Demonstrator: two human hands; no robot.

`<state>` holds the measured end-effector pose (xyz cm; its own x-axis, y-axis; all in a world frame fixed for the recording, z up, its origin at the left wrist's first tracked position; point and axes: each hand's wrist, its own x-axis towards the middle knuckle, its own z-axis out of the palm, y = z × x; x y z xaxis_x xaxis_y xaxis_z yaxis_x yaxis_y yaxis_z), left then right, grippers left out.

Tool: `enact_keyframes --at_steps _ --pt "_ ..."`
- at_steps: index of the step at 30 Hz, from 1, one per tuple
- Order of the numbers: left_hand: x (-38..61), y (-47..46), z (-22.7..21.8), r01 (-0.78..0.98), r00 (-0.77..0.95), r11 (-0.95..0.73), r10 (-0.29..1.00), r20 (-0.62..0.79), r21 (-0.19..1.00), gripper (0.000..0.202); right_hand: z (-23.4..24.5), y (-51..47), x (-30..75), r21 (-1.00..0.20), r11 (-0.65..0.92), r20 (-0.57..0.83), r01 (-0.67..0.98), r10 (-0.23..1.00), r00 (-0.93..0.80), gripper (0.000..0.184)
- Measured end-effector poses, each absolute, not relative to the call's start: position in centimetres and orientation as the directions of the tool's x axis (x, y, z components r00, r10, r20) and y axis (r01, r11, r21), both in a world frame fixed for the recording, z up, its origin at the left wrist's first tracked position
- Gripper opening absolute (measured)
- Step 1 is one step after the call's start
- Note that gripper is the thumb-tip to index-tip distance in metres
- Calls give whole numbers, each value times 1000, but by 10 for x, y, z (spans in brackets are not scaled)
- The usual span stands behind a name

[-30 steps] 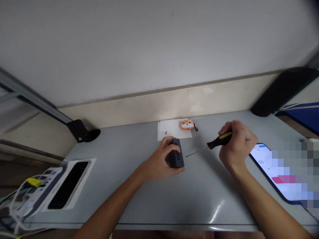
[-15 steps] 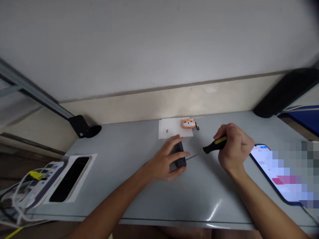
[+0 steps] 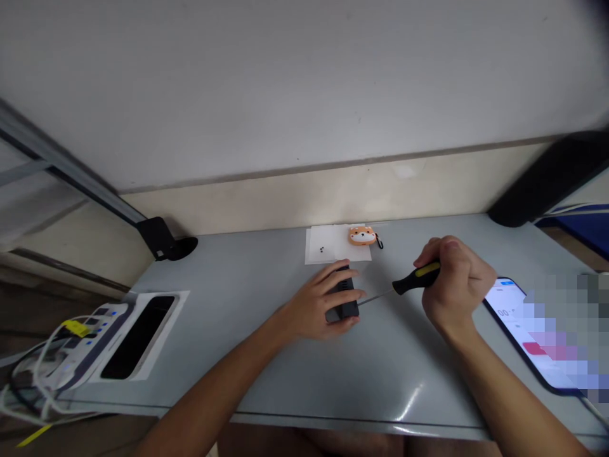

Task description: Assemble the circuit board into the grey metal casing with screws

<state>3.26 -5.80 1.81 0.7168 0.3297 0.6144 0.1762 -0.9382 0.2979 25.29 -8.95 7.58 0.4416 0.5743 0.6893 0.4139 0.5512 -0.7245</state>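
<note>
A small black box-shaped device with slots (image 3: 343,311) rests on the grey table, partly covered by my left hand (image 3: 320,303), whose fingers are wrapped over it. My right hand (image 3: 454,285) is closed in a fist round the black and yellow handle of a screwdriver (image 3: 417,277). The thin metal shaft points left, and its tip meets the right side of the device near the lower end. Whether it sits in a screw or a gap is too small to tell. Several tiny dark pieces (image 3: 322,249), like screws, lie on white paper (image 3: 337,254) beyond my left hand.
An orange animal-faced case (image 3: 362,235) with a black clip sits on the paper. At right lies a lit phone (image 3: 518,324) with a cable. At left are a dark phone (image 3: 139,336) on white paper and a power strip (image 3: 98,343) with cables. A wall (image 3: 285,203) stands behind.
The black device has tilted or turned slightly under my left hand, showing more of its near end. My left fingers have shifted round it. The screwdriver still meets its right side.
</note>
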Motion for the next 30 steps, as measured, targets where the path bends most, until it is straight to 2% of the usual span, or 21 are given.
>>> enact_keyframes --at_steps 4,7,9,12,14,19,23,27,30 --pt "32 -59 17 193 722 -932 347 599 307 38 84 -94 255 -663 591 746 460 577 334 44" --pt "31 -61 18 206 729 -933 347 590 295 36 103 -98 252 -605 616 754 504 647 114 42" --pt "32 -61 18 212 734 -938 338 590 274 34 118 -98 246 -595 631 700 498 711 -65 35" --pt "33 -61 17 227 723 -944 329 608 240 30 131 -97 236 -658 635 615 404 763 -199 14" --pt "34 -61 16 232 714 -946 325 621 228 27 130 -97 233 -721 625 582 300 781 -228 5" --pt "33 -59 17 228 730 -952 307 610 206 34 114 -102 236 -850 527 512 6 828 -227 22" --pt "32 -60 15 235 717 -947 322 618 221 35 104 -100 234 -842 467 527 -269 820 -226 28" --pt "34 -59 11 235 701 -946 323 635 222 33 101 -99 230 -810 527 571 -258 809 -142 21" --pt "34 -59 10 235 686 -950 312 657 207 31 105 -102 229 -825 492 544 -278 823 -161 15"
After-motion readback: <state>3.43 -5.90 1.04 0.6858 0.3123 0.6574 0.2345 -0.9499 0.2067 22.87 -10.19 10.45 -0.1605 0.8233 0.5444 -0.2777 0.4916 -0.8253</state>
